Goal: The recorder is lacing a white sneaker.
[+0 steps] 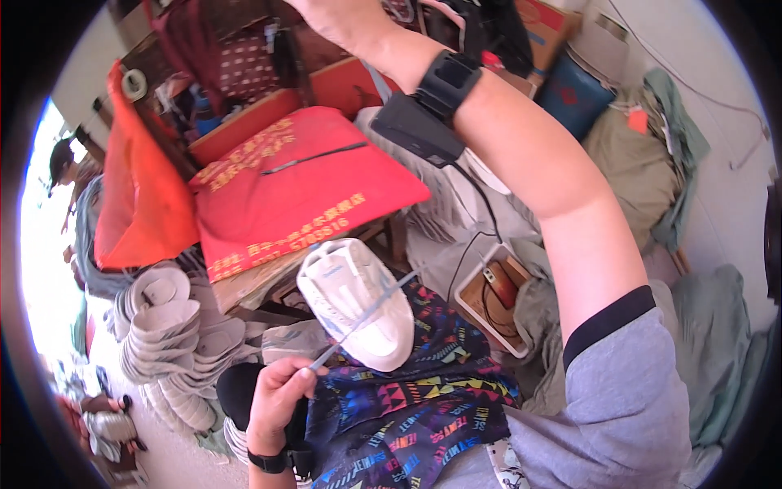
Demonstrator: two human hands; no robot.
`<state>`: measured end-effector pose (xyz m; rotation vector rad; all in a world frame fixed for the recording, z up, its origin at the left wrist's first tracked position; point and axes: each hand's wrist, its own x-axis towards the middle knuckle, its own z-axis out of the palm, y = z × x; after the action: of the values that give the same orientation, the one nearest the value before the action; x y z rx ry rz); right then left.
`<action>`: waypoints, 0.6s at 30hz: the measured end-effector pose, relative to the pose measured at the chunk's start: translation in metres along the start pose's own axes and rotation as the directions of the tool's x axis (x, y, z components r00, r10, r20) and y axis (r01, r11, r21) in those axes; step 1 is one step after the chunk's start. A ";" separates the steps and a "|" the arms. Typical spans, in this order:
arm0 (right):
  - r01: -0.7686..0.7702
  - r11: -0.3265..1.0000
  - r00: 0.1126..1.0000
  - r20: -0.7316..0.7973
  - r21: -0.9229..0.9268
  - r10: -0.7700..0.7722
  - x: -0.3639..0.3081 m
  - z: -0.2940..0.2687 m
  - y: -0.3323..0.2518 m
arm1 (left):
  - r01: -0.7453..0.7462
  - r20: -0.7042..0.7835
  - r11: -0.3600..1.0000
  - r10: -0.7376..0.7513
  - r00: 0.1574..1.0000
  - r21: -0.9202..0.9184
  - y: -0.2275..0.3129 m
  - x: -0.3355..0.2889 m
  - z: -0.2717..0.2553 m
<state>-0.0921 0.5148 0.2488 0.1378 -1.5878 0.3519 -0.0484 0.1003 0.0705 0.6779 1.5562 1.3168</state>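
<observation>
My left hand (277, 399) is closed, its thumb and fingers pinching one end of a thin grey strip (362, 319). The strip runs up and to the right across a white shoe (383, 338), which rests on my patterned apron (407, 407) with its rounded end toward me. High at the upper edge is my right hand (346, 20), its arm stretched far forward. The picture's edge cuts off its fingers, so whether it holds anything is hidden. A black device (419, 130) with a cable is strapped at the right wrist.
A red printed cloth (309, 187) covers a low wooden table ahead. Stacks of pale shoe pieces (163, 338) stand on the floor at left. To the right are a white tray (468, 297) with a dark cable, heaped green cloth (635, 175) and a blue bin (570, 98).
</observation>
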 end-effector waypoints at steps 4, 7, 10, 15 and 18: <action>-0.020 0.909 0.902 0.400 0.417 -0.164 0.006 0.076 -0.044 | 0.007 0.024 0.996 -0.005 1.000 -0.093 0.005 -0.005 0.004; 0.217 0.912 0.743 0.547 0.347 -0.385 -0.054 0.102 -0.069 | -0.002 0.045 0.999 0.004 0.999 -0.034 0.008 -0.006 0.004; -0.490 0.765 0.561 0.823 0.419 -0.091 -0.114 0.069 -0.141 | -0.046 -0.016 0.999 0.046 0.999 0.004 0.011 -0.006 0.005; -0.945 0.107 -0.296 0.949 -0.308 0.113 -0.179 -0.035 -0.213 | -0.034 -0.123 0.999 0.028 0.992 -0.042 0.010 0.005 0.000; -0.904 0.407 -0.077 0.987 -0.130 0.143 -0.209 -0.080 -0.200 | -0.037 -0.056 0.999 0.037 0.998 -0.001 -0.002 0.010 -0.003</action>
<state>0.0556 0.3240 0.0706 0.1338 -2.6903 1.9660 -0.0547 0.1070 0.0654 0.6766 1.5940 1.3747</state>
